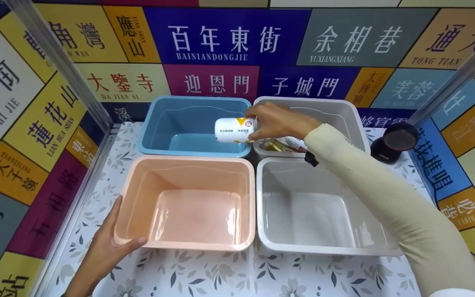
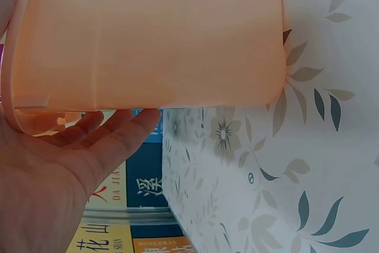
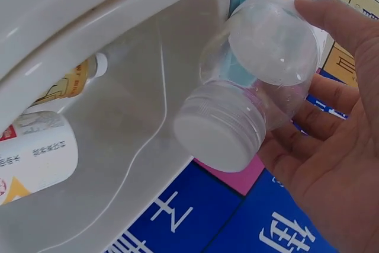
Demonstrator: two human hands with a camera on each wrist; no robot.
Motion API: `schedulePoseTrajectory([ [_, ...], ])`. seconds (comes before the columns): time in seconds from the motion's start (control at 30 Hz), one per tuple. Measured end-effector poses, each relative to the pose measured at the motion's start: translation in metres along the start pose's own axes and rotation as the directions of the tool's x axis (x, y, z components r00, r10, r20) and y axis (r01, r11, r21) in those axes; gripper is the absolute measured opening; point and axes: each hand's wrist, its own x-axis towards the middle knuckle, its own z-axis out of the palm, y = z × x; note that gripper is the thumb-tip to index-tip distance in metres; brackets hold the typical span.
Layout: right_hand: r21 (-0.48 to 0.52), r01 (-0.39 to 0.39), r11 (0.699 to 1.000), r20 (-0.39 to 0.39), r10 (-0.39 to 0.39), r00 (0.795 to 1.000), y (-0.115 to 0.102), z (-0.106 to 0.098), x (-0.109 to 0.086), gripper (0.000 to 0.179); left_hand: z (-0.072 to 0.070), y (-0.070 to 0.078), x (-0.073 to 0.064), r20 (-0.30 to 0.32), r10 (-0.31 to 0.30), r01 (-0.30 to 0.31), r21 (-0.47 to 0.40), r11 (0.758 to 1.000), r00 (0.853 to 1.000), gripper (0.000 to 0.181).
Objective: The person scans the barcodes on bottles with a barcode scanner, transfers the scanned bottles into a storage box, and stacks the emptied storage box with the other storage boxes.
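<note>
My right hand (image 1: 276, 119) grips a plastic bottle (image 1: 230, 130) with a white label, held on its side over the right end of the blue bin (image 1: 196, 153). In the right wrist view, the bottle's clear shoulder and whitish cap (image 3: 216, 131) point toward the camera, with thumb and fingers around the body. At the near left corner of the peach bin (image 1: 188, 246), my left hand (image 1: 107, 243) rests with its thumb by the front rim and its fingers along the left side. The left wrist view shows those fingers nearly straight against the bin wall (image 2: 160, 39).
Behind my right forearm, a grey-white bin (image 1: 351, 113) contains several packages, among them a white-labelled bottle (image 3: 35, 155) and a yellow-labelled bottle (image 3: 65, 84). Nearer me is another grey-white bin (image 1: 324, 248). A black round object (image 1: 386, 150) stands at the right. Printed walls surround the floral tabletop (image 1: 204, 276).
</note>
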Motion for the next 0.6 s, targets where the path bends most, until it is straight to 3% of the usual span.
schedulePoseTrajectory([
  [0.27, 0.007, 0.001, 1.000, 0.026, -0.001, 1.000, -0.008, 0.005, 0.014, 0.062, -0.002, 0.000, -0.002, 0.005, 0.006, -0.006, 0.000, 1.000, 1.000, 0.131],
  [0.6, -0.058, 0.046, 0.997, 0.046, -0.044, 0.998, -0.022, 0.012, 0.030, 0.061, -0.001, -0.001, -0.001, 0.001, 0.030, -0.030, 0.008, 1.000, 1.000, 0.131],
])
